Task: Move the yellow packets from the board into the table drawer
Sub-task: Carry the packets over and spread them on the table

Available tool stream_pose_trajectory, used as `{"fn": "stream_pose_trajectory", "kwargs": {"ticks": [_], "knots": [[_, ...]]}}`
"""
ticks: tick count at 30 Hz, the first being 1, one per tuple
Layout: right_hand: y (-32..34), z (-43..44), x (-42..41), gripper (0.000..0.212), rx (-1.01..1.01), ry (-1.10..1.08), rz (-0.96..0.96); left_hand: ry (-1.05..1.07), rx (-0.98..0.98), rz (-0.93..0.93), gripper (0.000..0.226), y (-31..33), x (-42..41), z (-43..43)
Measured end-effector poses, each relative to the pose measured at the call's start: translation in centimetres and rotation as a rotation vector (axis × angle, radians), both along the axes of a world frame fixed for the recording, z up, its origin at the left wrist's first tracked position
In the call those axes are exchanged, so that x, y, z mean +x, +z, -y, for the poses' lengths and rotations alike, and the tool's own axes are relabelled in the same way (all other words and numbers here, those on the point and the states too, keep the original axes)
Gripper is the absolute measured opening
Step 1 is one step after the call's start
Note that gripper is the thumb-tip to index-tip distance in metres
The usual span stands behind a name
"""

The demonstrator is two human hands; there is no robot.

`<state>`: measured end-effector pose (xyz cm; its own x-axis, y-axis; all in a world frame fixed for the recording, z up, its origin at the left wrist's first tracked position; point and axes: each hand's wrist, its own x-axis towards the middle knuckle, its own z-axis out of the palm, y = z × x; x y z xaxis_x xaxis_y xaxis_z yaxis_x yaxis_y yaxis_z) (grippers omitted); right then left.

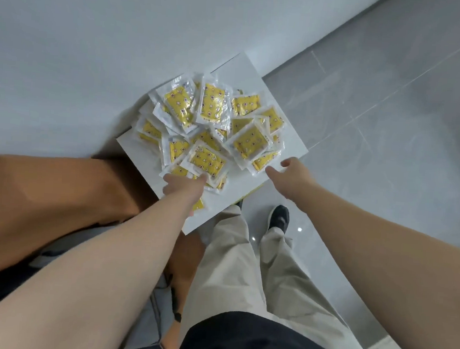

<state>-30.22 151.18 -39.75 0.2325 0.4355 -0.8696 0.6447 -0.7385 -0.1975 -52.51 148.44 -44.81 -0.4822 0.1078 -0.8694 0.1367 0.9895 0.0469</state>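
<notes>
A heap of several yellow packets (210, 124) in clear wrappers lies on a white board (247, 72). My left hand (184, 189) is at the near side of the heap, its fingers on the nearest packets (206, 160) and curled over one; whether it grips is hard to tell. My right hand (289, 173) hovers at the board's right edge beside a packet (264, 160), fingers spread and holding nothing. A brown table (45, 188) lies to the left under the board. No drawer shows.
A white wall (124, 30) rises behind the board. Grey floor tiles (389, 131) spread to the right. My beige trouser legs (244, 270) and a black shoe (279, 218) stand below the board. Dark items lie at the lower left.
</notes>
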Motion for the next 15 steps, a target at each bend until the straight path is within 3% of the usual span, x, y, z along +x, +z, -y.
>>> {"fn": "stream_pose_trajectory", "kwargs": {"ticks": [4,8,15], "knots": [[-3.9,-2.2,-0.5,0.068,0.056,-0.020,0.035,0.046,-0.067,-0.102,0.119,-3.4,0.8,-0.9],[-7.1,-4.1,-1.3,0.079,0.134,0.053,0.097,-0.077,-0.104,-0.197,0.138,-6.0,1.4,-0.8],[-10.5,-5.4,-3.6,0.101,0.134,0.158,0.179,-0.090,-0.041,-0.244,0.140,-8.4,2.1,0.3]]}}
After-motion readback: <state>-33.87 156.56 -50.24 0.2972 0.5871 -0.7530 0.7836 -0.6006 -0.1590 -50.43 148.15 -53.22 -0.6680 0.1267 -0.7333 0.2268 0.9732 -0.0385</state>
